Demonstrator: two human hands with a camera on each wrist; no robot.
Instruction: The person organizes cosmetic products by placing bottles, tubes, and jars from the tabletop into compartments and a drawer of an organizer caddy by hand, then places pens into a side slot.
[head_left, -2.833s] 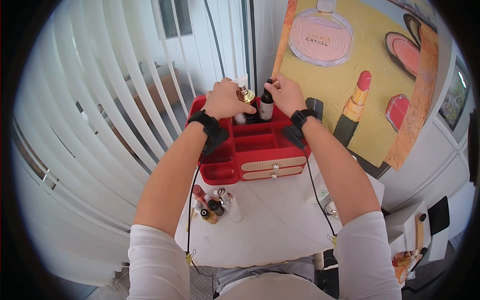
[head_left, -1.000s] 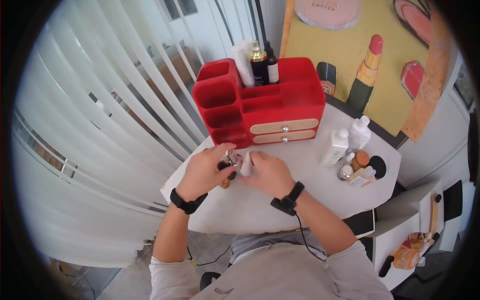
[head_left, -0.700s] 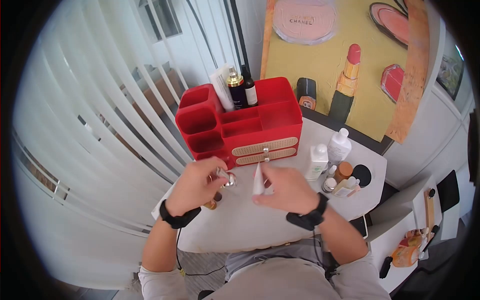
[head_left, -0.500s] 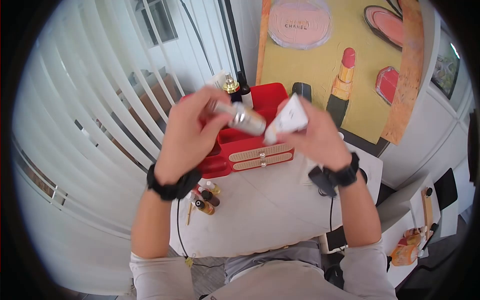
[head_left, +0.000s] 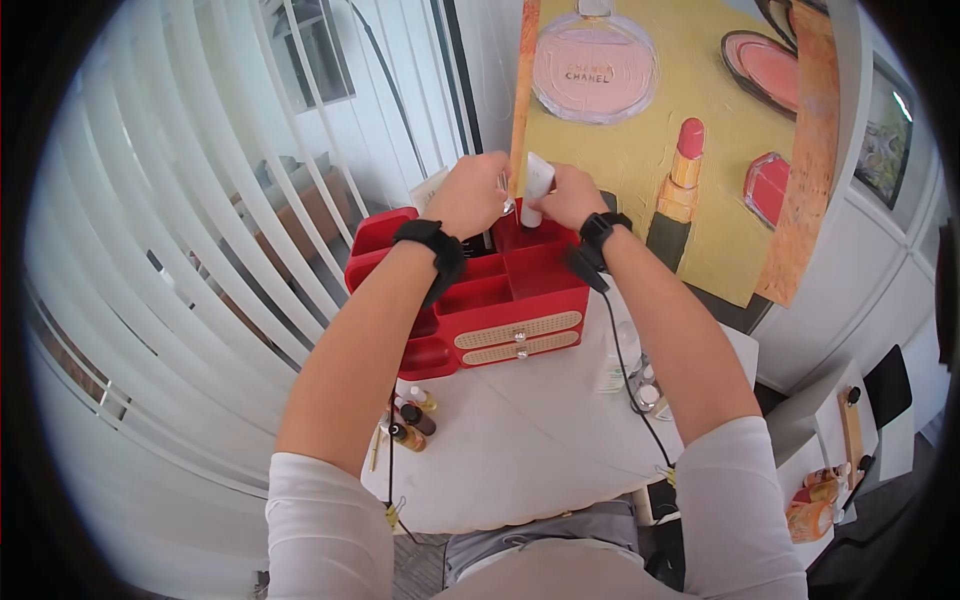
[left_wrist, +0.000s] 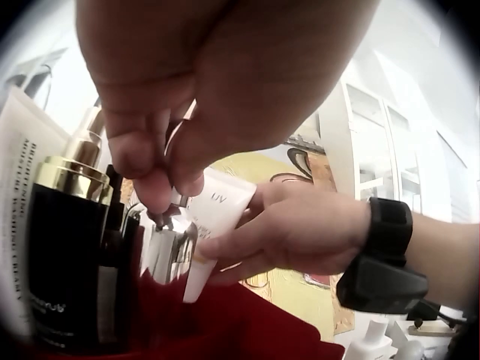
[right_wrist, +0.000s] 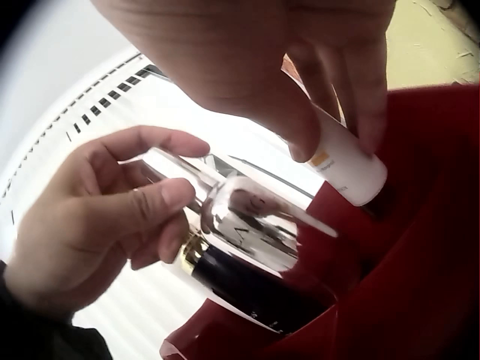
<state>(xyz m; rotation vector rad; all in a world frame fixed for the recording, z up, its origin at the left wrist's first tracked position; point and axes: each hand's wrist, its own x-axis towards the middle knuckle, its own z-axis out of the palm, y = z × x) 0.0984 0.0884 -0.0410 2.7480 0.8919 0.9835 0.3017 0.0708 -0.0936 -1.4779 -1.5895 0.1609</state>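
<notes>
- My left hand (head_left: 470, 195) pinches the silver bottle (right_wrist: 247, 217) near its top, thumb against fingers; the bottle's body reaches down into a rear compartment of the red organizer (head_left: 545, 305).
- My right hand (head_left: 578, 197) grips the white tube (head_left: 538, 184), marked "UV", between thumb and fingers. The tube tilts, its lower end at the compartment on the organizer's right side.
- Beside the silver bottle, a dark bottle (left_wrist: 71, 240) with a gold collar stands in the organizer, near a cream tube (left_wrist: 26, 187) printed with black lettering.
- The organizer sits on a white desk (head_left: 500, 450), its two woven-front drawers (head_left: 518, 338) facing me, each with a round knob.
- On the desk, in front of the organizer's left corner, small bottles (head_left: 415, 420) cluster together; near my right forearm are a white bottle (head_left: 611, 372) and a small jar (head_left: 648, 396).
- Behind, a yellow painting (head_left: 625, 165) shows perfume, lipstick and blush; pale vertical blinds (head_left: 200, 250) hang to the left.
</notes>
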